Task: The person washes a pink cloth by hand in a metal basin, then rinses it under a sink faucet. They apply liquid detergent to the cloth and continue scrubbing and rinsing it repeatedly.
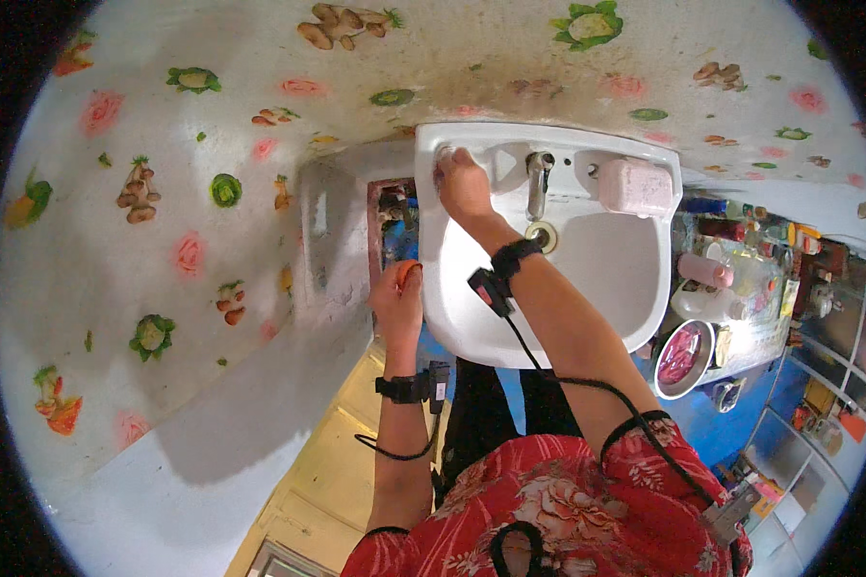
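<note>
A white ceramic washbasin (620, 288) stands before me, with a metal tap (539, 184) at its back and a drain hole (541, 236) below the spout. My right hand (465, 184) is at the basin's back left corner, its fingers curled down on the rim; whatever lies under them is hidden. Just outside the basin's left edge, my left hand (398, 292) is closed around a small orange object (407, 271), mostly covered by the fingers. A pale pink soap box (636, 186) rests on the back right ledge of the basin.
Right of the basin, a surface holds a pink bottle (703, 270), a white plastic jug (701, 301) and other bottles. A metal bowl (709, 360) with pink-red contents sits near its front. A wall with printed vegetables and roses (224, 137) runs behind and to the left.
</note>
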Demonstrator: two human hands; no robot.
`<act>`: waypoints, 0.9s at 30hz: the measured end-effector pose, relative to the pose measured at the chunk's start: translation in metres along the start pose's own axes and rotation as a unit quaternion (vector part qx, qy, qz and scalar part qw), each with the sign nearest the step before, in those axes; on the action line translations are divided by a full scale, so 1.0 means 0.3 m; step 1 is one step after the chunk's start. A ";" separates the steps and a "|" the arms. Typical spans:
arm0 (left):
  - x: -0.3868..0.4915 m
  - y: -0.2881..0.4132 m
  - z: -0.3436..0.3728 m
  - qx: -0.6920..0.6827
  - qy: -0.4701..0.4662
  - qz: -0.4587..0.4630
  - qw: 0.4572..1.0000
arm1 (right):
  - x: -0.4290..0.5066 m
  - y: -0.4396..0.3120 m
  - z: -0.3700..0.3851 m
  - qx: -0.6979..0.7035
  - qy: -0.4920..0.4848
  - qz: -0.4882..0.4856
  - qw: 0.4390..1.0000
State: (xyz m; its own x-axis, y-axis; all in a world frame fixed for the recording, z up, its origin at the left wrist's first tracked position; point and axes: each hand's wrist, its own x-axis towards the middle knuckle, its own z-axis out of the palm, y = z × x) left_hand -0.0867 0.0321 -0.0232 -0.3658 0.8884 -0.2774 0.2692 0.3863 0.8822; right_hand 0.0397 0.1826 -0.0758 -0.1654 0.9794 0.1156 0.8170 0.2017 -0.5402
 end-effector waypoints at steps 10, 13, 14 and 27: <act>0.013 0.015 -0.008 -0.109 -0.001 -0.015 0.994 | -0.190 -0.062 0.028 0.098 -0.020 -0.087 0.991; 0.020 0.016 -0.017 -0.079 -0.007 -0.048 0.996 | -0.250 -0.098 -0.020 0.051 -0.111 -0.111 0.986; 0.019 0.016 -0.018 -0.076 -0.006 -0.051 0.996 | -0.280 -0.105 -0.048 0.089 -0.135 -0.110 0.981; 0.010 0.061 0.000 -0.399 -0.158 -0.117 0.895 | -0.337 0.109 -0.082 0.037 -0.182 0.029 0.982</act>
State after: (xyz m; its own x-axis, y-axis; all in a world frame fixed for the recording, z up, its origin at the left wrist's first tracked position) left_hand -0.0828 0.0418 -0.0080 -0.0240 0.8807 -0.4731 -0.5513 0.3831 0.7411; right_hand 0.0967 0.0900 -0.0846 -0.3177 0.9233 -0.2160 0.7911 0.1324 -0.5972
